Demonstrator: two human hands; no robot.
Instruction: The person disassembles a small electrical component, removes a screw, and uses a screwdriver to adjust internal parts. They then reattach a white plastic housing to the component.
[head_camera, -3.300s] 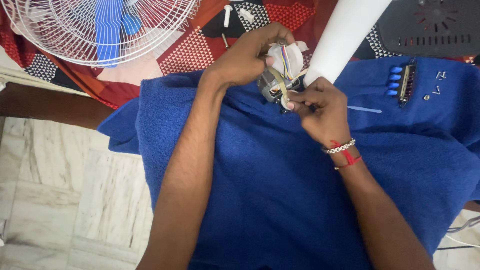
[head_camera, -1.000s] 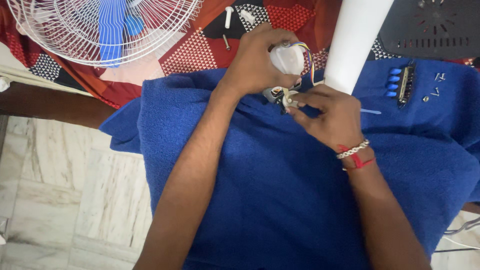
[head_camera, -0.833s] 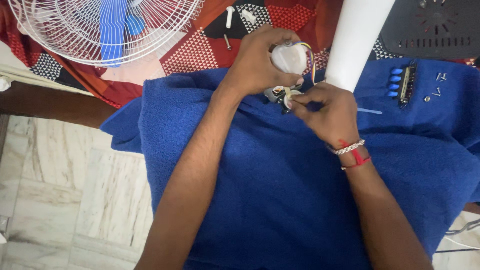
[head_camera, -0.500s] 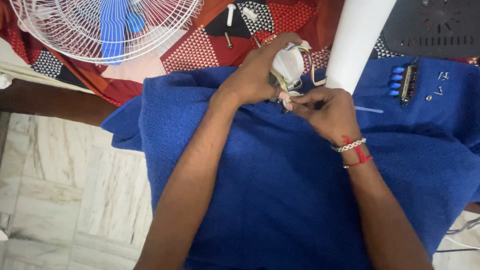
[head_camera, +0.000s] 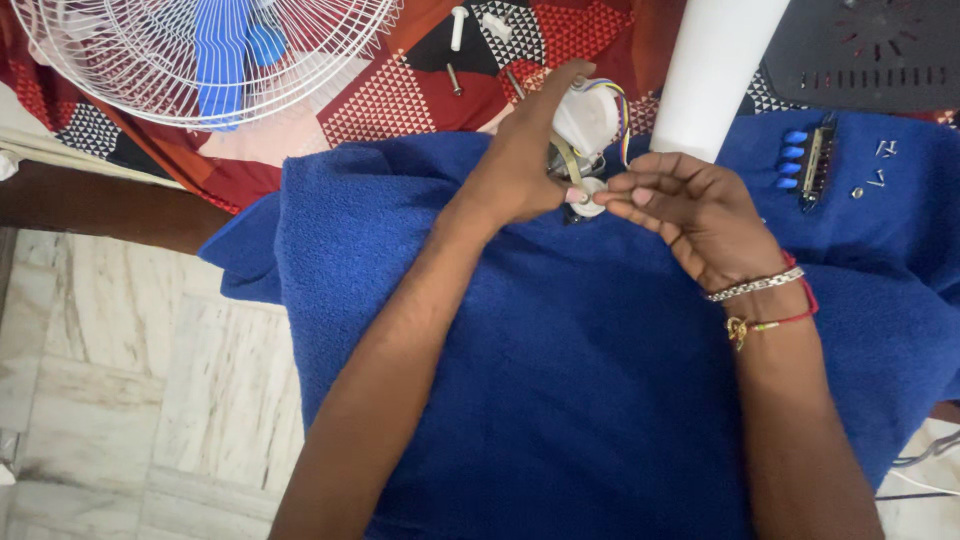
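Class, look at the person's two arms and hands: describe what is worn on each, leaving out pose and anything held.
Both forearms are bare, with no sleeves or gloves in view. The left hand and its wrist carry nothing. By the right hand the wrist wears a silver chain bracelet and, just behind it, a red thread with a small gold-coloured knot or charm.

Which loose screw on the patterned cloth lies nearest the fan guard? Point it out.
The dark screw just below the white peg; the other screw lies farther right, toward the left hand.
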